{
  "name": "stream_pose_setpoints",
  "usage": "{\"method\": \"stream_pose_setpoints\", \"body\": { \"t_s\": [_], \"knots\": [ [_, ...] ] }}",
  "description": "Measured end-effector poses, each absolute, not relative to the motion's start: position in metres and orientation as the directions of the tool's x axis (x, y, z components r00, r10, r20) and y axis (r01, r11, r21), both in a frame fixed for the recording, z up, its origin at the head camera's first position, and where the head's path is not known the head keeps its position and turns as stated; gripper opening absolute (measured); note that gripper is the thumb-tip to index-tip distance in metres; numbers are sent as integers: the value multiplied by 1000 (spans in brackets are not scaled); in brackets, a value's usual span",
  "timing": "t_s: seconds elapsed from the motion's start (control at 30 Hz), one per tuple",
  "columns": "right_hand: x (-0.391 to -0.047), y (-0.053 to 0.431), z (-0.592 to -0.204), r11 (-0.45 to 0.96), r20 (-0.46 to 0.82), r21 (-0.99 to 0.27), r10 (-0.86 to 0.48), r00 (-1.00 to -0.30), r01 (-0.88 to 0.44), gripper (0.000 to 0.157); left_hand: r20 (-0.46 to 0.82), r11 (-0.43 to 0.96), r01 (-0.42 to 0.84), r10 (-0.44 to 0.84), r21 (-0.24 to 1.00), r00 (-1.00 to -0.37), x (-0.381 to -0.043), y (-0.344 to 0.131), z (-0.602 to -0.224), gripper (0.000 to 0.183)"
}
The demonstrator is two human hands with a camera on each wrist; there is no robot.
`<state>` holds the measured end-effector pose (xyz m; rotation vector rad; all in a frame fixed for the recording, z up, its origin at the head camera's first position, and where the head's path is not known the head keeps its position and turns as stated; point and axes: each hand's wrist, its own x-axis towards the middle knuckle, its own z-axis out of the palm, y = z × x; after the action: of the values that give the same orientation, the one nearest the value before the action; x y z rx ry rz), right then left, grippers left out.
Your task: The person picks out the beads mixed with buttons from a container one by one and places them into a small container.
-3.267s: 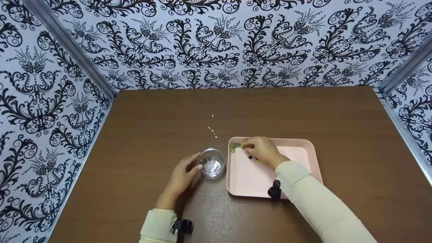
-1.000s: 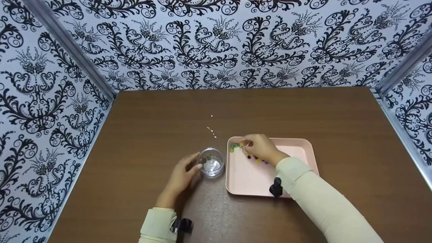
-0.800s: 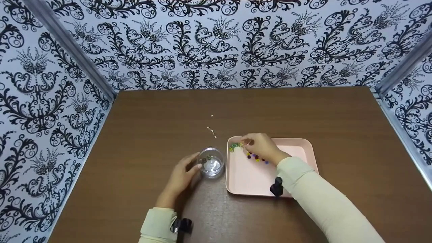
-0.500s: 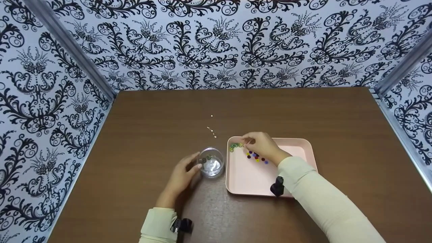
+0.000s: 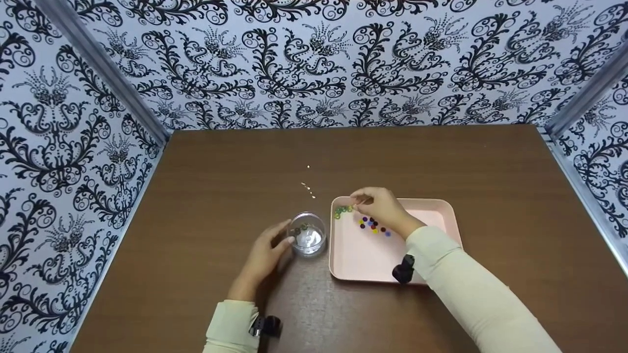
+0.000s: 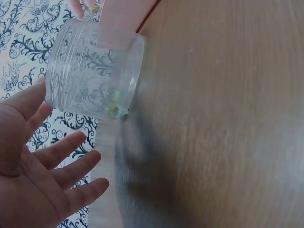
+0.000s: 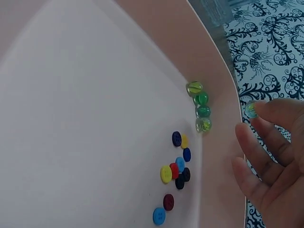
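In the head view, my left hand (image 5: 265,252) holds the left side of a clear plastic jar (image 5: 308,235), thumb and index finger at its rim, the other fingers spread. A few glass marbles (image 6: 114,109) lie at the bottom of the jar. My right hand (image 5: 385,208) is over the far left part of a pink tray (image 5: 363,260), pinching a greenish marble (image 7: 251,109) between thumb and finger. Several green and yellow marbles (image 7: 203,111) sit in a row along the tray wall. Beside them lie several small buttons (image 7: 174,171) in blue, yellow, red and dark colours.
The tray stands just right of the jar on a brown wooden table (image 5: 221,176). Small white specks (image 5: 308,189) mark the tabletop behind the jar. Patterned black-and-white panels (image 5: 319,63) enclose the back and sides.
My right hand has picked a marble from the tray's far left corner and risen slightly, uncovering more of the buttons. My left hand and the jar have stayed in place.
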<state>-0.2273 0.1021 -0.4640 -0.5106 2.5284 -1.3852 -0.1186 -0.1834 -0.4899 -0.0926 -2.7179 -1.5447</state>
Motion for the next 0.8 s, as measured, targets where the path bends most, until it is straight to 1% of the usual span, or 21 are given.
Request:
{"method": "stream_pose_setpoints", "body": {
  "t_s": [0.33, 0.57, 0.8],
  "knots": [
    [-225, 102, -460, 471, -25, -869, -343, -939, -150, 27, 34, 510, 52, 43, 858, -998, -119, -184, -490, 43],
    [-223, 103, -461, 441, -87, -896, -292, -953, -53, 30, 53, 500, 75, 57, 863, -997, -120, -184, -492, 42],
    [-220, 103, -462, 399, -93, -917, -260, -961, -19, 30, 43, 503, 65, 56, 862, -998, -120, -184, -492, 43]
  ]
}}
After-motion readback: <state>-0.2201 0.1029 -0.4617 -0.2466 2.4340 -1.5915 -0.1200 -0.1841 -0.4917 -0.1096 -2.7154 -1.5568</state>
